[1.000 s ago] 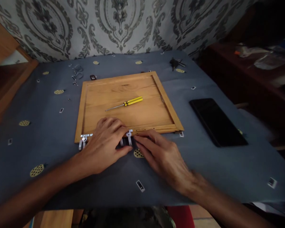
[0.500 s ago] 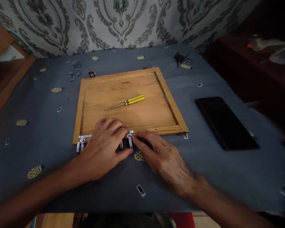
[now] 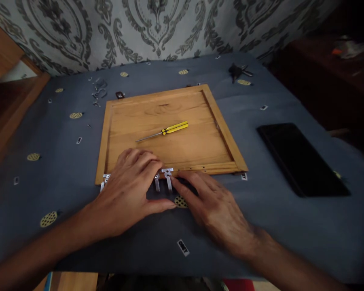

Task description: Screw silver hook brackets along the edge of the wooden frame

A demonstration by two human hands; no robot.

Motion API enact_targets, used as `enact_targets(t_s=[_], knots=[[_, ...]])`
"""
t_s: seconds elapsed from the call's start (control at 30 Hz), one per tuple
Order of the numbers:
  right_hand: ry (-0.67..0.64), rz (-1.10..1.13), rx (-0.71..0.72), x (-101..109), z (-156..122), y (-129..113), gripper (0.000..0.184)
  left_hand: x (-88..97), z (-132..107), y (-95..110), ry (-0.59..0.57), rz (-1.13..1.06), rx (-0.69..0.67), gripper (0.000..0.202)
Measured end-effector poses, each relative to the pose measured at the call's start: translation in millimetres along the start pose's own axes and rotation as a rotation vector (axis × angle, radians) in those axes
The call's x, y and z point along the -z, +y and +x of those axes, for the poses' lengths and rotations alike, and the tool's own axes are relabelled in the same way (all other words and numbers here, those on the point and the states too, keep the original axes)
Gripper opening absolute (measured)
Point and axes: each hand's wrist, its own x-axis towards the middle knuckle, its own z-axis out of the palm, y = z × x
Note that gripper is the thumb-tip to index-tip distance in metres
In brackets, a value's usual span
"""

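A wooden framed panel [image 3: 218, 121] lies flat on a blue-grey cloth. On it rests a yellow-handled screwdriver [image 3: 165, 131]. Small silver metal brackets [image 3: 168, 178] sit along the panel's near edge, one more at its left corner [image 3: 104, 181]. My left hand [image 3: 129, 194] lies over the near edge with fingers stretched onto the wood, thumb out toward the bracket. My right hand [image 3: 214, 206] rests on the cloth, its fingertips touching the bracket from the right. Neither hand grips anything that I can see.
A black phone [image 3: 301, 159] lies on the cloth at the right. Loose metal hardware [image 3: 98, 91] sits at the back left, keys [image 3: 238, 72] at the back right. A dark side table stands further right, patterned wall behind.
The view has shifted slightly. My left thumb has spread out further toward the right hand; both hands stay at the bracket on the near edge.
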Motion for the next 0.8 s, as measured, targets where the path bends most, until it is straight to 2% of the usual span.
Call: enact_targets(t_s=[0.17, 0.53, 0.8], knots=[[-0.011, 0.013, 0.001, 0.0, -0.6, 1.3, 0.033, -1.1, 1.1, -0.8, -0.031, 0.002, 0.006, 0.057], [-0.005, 0.009, 0.0, -1.4, -1.3, 1.4, 0.034, -3.4, 1.0, 2.1, -0.028, -0.012, 0.008, 0.043], [0.0, -0.006, 0.001, -0.9, -0.2, -0.1, 0.032, -1.5, 1.6, 0.0, -0.023, -0.049, 0.05, 0.046]])
